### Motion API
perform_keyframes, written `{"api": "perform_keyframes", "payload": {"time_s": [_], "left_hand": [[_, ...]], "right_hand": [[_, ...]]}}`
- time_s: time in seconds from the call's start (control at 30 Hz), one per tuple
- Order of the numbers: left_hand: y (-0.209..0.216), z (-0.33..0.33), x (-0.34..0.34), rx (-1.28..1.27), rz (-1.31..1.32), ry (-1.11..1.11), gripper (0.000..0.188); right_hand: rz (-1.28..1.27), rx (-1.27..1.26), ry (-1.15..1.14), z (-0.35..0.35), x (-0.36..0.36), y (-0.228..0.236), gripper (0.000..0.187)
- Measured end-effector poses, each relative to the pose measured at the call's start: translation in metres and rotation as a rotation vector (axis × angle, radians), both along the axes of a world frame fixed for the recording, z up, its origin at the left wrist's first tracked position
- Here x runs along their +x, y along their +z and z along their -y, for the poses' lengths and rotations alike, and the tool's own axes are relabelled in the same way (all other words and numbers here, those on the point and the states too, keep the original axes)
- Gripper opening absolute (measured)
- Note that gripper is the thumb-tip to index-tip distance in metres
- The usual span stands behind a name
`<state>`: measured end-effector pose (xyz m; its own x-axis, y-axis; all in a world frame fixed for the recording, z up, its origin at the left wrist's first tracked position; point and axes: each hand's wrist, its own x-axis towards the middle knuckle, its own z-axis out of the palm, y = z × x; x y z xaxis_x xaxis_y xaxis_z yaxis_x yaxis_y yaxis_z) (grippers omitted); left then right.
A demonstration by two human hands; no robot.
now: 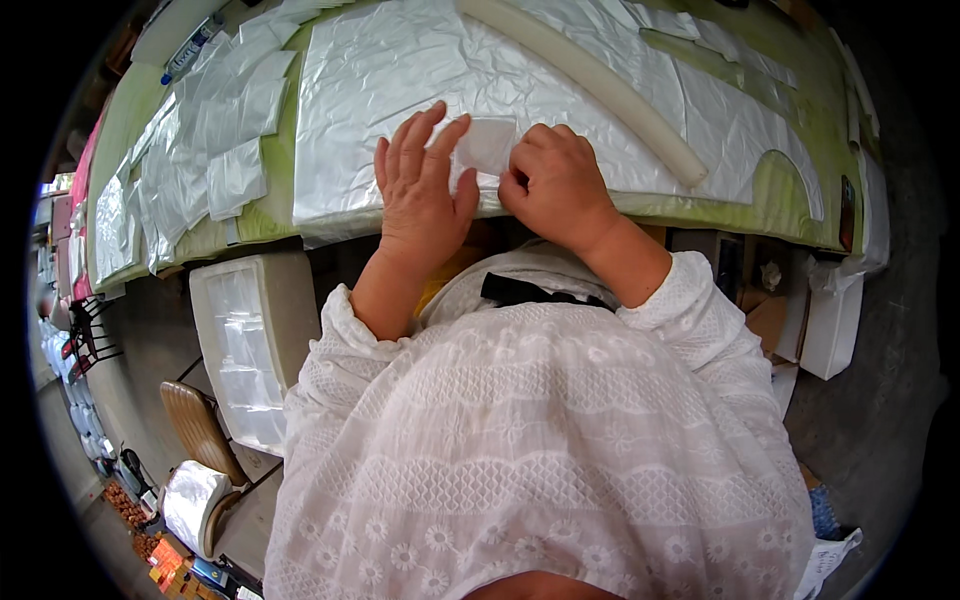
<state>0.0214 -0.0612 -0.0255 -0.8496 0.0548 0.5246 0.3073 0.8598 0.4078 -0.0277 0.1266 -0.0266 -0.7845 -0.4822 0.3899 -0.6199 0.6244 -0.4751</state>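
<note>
Small clear sheet (486, 145) lies between left hand (418, 185) — spread, empty — and curled right hand (558, 182), grip unclear.

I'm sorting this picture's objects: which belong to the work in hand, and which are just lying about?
Likely in use:
clear plastic square between left hand and right hand
plastic sheet beneath

Likely just lying about:
bottle
brown chair

Green table, near edge bowed by my lens. I see a wrinkled plastic sheet (360, 130) spread over the table (785, 185), reaching its near edge. On the sheet: a pale tube (610, 88), slanting; a small film square (487, 145). Left, loose bags (237, 178) overlap. Bottle (190, 50), far left corner. Dark object (847, 208), right edge; I can't identify it.
</note>
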Motion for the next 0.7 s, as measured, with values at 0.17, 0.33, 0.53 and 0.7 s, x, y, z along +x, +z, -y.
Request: {"api": "perform_keyframes", "payload": {"time_s": [0.17, 0.33, 0.53, 0.7], "left_hand": [[0.004, -0.008, 0.002, -0.263, 0.376, -0.05, 0.056], [0.013, -0.004, 0.006, -0.276, 0.33, -0.119, 0.054], [-0.003, 0.0, 0.063, 0.545, 0.292, -0.225, 0.045], [-0.006, -0.01, 0.084, 1.652, 1.071, 0.113, 0.042]], "right_hand": [[0.021, -0.084, -0.045, 0.0, -0.001, -0.001, 0.019], [0.107, 0.006, -0.018, 0.001, -0.007, 0.015, 0.041], [0.171, 0.038, -0.071, 0.005, -0.018, 0.009, 0.04], [0.203, 0.097, 0.011, -0.004, -0.009, 0.018, 0.035]]}}
